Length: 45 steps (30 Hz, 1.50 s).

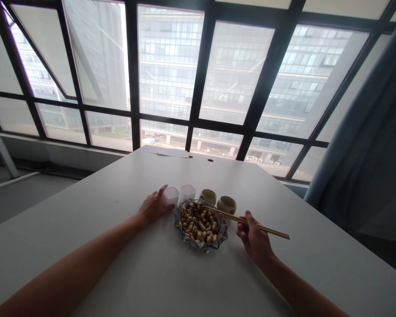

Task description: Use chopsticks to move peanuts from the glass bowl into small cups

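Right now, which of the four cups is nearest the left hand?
The leftmost translucent cup: the left hand grasps its side; the other translucent cup and both tan cups stand farther right.

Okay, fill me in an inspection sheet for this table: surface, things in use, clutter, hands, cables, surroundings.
Surface: white table, dark holes toward the far end.
Things in use: glass bowl full of peanuts; beyond it, two clear cups and two pottery cups.
Clutter: flat white sheet at the far end.
Left hand: around the left clear cup.
Right hand: holds chopsticks, tips over the peanuts; contact unclear.
Cables: nothing seen on the table; the floor at left is too dark to tell.
Surroundings: large windows ahead, curtain at right.
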Available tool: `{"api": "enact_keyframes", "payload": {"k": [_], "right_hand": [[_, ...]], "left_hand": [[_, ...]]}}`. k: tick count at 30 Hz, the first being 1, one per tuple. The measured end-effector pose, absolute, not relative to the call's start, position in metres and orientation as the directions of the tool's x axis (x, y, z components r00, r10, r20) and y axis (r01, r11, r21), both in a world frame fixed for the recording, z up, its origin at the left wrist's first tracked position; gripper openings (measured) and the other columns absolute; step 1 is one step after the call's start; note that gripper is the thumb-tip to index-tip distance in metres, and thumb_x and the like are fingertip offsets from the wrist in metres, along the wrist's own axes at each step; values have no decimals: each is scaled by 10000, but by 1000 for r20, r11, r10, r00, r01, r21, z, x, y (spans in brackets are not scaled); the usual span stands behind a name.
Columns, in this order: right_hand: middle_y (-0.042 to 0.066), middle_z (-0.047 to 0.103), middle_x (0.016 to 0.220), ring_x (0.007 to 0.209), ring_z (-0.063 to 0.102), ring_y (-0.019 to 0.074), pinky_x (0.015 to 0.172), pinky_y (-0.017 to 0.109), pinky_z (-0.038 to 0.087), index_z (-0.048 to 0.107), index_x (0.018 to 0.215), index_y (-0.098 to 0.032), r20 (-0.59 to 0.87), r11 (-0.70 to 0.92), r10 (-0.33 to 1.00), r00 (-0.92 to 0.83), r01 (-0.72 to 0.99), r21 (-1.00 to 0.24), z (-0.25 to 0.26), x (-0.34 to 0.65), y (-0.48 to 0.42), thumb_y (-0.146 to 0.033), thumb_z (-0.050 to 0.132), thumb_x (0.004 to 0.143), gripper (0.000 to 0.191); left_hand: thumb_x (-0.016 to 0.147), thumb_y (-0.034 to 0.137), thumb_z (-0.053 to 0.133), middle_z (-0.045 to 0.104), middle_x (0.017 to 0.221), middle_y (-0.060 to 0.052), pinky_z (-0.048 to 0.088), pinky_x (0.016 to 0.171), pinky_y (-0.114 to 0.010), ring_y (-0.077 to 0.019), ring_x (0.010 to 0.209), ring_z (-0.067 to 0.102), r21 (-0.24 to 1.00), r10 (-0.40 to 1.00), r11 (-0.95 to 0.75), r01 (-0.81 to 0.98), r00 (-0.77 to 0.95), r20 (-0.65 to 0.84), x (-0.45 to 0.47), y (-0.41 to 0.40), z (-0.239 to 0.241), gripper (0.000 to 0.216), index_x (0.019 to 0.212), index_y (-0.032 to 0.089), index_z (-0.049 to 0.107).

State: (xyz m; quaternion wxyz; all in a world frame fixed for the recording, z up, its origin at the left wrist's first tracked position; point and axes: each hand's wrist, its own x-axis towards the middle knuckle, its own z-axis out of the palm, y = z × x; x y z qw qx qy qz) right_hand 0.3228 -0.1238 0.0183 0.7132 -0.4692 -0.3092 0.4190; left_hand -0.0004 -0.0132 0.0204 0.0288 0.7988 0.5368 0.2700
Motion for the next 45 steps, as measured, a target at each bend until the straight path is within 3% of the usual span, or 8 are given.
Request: {"api": "enact_keyframes", "payload": {"k": [6, 9, 14, 16, 19, 22, 28, 45], "right_hand": [[21, 619, 517, 396, 527, 122, 374, 235, 429, 629, 704, -175, 467, 411, 766, 441, 223, -884, 26, 318, -139, -590, 600, 888, 455], [23, 644, 559, 446, 555, 122, 446, 239, 459, 625, 681, -196, 785, 660, 617, -56, 580, -478, 41, 319, -151, -426, 599, 941, 348], [34, 672, 628, 510, 570, 129, 525, 252, 491, 659, 884, -179, 772, 860, 239, -589, 498, 114, 60, 313, -163, -200, 557, 970, 135], [34, 670, 625, 503, 579, 126, 503, 239, 484, 656, 849, -181, 809, 869, 273, -521, 494, 24, 59, 306, -165, -220, 558, 973, 163], [12, 634, 548, 427, 552, 110, 423, 213, 449, 630, 721, -188, 803, 723, 594, -45, 467, -509, 53, 298, -165, -353, 575, 969, 304], [5, 602, 498, 384, 504, 103, 371, 210, 417, 640, 701, -176, 406, 416, 811, 421, 72, -906, 49, 293, -162, -568, 653, 862, 425], [-3, 586, 475, 399, 475, 83, 355, 184, 385, 657, 672, -161, 68, 232, 866, 495, -277, -932, 40, 288, -155, -656, 836, 574, 535], [-4, 593, 474, 388, 482, 83, 359, 190, 395, 649, 671, -166, 100, 242, 869, 484, -239, -940, 37, 290, -152, -677, 809, 605, 540]], "left_hand": [[827, 497, 614, 666, 1166, -195, 475, 925, -420, -338, 1084, 639, 359, 900, -382, 852, 254, 353, 1, -15, 25, 873, 1506, 83, 253], [826, 508, 617, 658, 1195, -185, 462, 937, -402, -327, 1099, 634, 356, 905, -372, 857, 250, 344, 1, -17, 27, 823, 1476, 106, 313], [820, 499, 639, 661, 1210, -159, 448, 947, -382, -304, 1088, 642, 352, 912, -352, 867, 233, 338, 1, -17, 25, 762, 1438, 155, 355], [820, 497, 639, 662, 1206, -161, 453, 946, -393, -310, 1091, 641, 346, 906, -358, 867, 232, 354, 1, -16, 24, 749, 1425, 154, 362], [813, 478, 642, 672, 1181, -160, 476, 931, -412, -317, 1077, 649, 356, 889, -389, 849, 245, 388, 0, -14, 22, 718, 1394, 154, 371], [791, 418, 655, 670, 1186, -151, 501, 926, -417, -306, 1066, 656, 394, 865, -412, 821, 216, 454, -1, -11, 17, 663, 1347, 177, 388], [725, 321, 676, 661, 1190, -146, 527, 920, -434, -314, 1048, 664, 394, 797, -468, 791, 187, 574, -1, -5, 9, 576, 1239, 203, 443], [706, 276, 722, 668, 1176, -129, 515, 911, -406, -291, 1027, 672, 363, 771, -489, 793, 198, 606, -1, -6, 10, 567, 1203, 204, 459]]}}
